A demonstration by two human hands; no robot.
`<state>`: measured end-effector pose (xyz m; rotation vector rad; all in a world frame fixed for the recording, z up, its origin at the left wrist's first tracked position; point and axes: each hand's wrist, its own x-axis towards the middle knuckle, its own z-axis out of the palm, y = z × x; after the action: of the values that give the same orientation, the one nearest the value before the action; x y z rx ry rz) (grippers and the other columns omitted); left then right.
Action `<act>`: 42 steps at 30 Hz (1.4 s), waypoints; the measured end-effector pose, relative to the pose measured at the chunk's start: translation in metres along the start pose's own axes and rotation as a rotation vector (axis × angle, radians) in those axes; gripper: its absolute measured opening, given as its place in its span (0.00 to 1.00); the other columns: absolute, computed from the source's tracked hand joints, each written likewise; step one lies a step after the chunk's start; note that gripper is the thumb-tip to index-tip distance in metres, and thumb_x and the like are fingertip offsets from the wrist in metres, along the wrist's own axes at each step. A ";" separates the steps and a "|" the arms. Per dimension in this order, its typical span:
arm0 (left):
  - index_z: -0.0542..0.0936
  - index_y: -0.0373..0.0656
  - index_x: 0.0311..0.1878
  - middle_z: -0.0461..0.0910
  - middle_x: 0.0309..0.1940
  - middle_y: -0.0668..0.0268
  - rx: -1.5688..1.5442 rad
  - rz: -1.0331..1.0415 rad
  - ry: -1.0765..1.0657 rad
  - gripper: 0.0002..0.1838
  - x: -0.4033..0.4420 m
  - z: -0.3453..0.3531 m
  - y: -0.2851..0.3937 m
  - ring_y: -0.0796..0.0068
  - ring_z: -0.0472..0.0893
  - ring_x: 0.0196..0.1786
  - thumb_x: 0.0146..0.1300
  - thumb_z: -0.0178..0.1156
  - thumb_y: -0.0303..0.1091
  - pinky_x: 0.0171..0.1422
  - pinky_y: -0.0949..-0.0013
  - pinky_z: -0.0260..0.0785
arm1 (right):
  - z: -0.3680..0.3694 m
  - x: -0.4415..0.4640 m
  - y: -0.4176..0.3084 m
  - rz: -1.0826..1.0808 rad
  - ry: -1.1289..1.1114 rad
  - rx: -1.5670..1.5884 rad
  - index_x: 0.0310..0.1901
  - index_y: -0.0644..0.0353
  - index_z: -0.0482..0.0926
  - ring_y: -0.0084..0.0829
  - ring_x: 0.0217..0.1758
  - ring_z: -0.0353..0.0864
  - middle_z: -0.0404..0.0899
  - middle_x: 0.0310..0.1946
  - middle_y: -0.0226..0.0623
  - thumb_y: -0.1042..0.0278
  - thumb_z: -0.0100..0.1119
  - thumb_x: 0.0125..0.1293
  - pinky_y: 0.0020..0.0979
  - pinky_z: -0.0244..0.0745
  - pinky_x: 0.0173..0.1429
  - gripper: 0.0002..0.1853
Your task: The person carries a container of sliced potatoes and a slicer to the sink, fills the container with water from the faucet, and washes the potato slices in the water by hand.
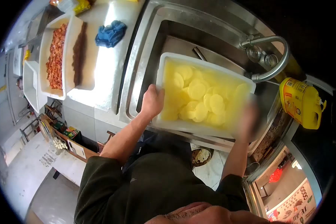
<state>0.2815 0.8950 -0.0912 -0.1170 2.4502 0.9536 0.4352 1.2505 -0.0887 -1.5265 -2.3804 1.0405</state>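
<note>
A white rectangular plastic tub [207, 130] rests over the steel sink [140, 56]. Inside it, many round, pale yellow slices [197, 89] that look like potato lie in cloudy yellow liquid. My left hand [153, 100] grips the tub's left wall, fingers wrapped over the rim. At the tub's right end is my right hand [249, 121], smeared by motion, so its fingers and its exact hold do not show. A curved steel faucet [282, 61] arches in from the sink's upper right, its spout near the tub's far right corner.
Left of the sink, a steel counter [100, 80] bears a white tub [68, 56] of reddish, meat-like pieces and a crumpled blue cloth [111, 34]. A yellow jug [299, 102] stands right of the sink. On the floor below is a round bucket [201, 156].
</note>
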 end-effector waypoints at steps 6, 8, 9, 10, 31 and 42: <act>0.70 0.33 0.36 0.77 0.28 0.41 -0.006 0.016 0.025 0.14 -0.031 -0.046 0.015 0.37 0.78 0.36 0.65 0.57 0.38 0.41 0.45 0.68 | -0.010 -0.015 -0.012 -0.073 -0.032 0.032 0.43 0.69 0.79 0.40 0.37 0.81 0.82 0.33 0.49 0.59 0.56 0.70 0.36 0.73 0.45 0.17; 0.70 0.32 0.37 0.77 0.29 0.41 0.025 0.021 0.054 0.16 -0.039 -0.061 0.011 0.37 0.78 0.36 0.66 0.56 0.39 0.41 0.46 0.68 | -0.010 -0.027 -0.022 -0.075 -0.058 0.037 0.43 0.69 0.79 0.41 0.37 0.80 0.82 0.33 0.49 0.59 0.56 0.70 0.37 0.73 0.45 0.17; 0.71 0.32 0.37 0.78 0.29 0.41 0.026 0.003 0.060 0.16 -0.041 -0.069 0.012 0.37 0.78 0.37 0.66 0.56 0.40 0.41 0.46 0.68 | -0.008 -0.030 -0.030 -0.070 -0.066 0.045 0.43 0.69 0.79 0.42 0.36 0.80 0.82 0.33 0.49 0.59 0.56 0.70 0.37 0.73 0.45 0.17; 0.71 0.32 0.38 0.78 0.29 0.40 0.036 0.009 0.069 0.17 -0.044 -0.077 0.013 0.37 0.79 0.37 0.66 0.56 0.40 0.42 0.46 0.69 | -0.007 -0.036 -0.036 -0.062 -0.079 0.048 0.42 0.69 0.78 0.42 0.36 0.80 0.82 0.33 0.49 0.59 0.56 0.70 0.37 0.73 0.45 0.17; 0.74 0.29 0.39 0.81 0.32 0.50 -0.085 -0.075 0.185 0.14 -0.065 -0.189 -0.072 0.64 0.79 0.35 0.67 0.57 0.35 0.43 0.60 0.72 | 0.080 -0.120 -0.105 -0.187 -0.153 -0.093 0.56 0.64 0.75 0.58 0.52 0.79 0.81 0.47 0.58 0.55 0.49 0.71 0.50 0.72 0.56 0.22; 0.74 0.28 0.43 0.80 0.36 0.48 -0.069 0.022 0.160 0.18 -0.040 -0.233 -0.114 0.62 0.79 0.38 0.68 0.55 0.39 0.45 0.59 0.72 | 0.122 -0.145 -0.147 -0.236 -0.114 -0.145 0.51 0.67 0.77 0.59 0.53 0.77 0.80 0.48 0.58 0.57 0.47 0.71 0.50 0.71 0.57 0.20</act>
<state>0.2468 0.6533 0.0049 -0.1971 2.5684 1.0760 0.3398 1.0332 -0.0555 -1.2147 -2.6872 0.9440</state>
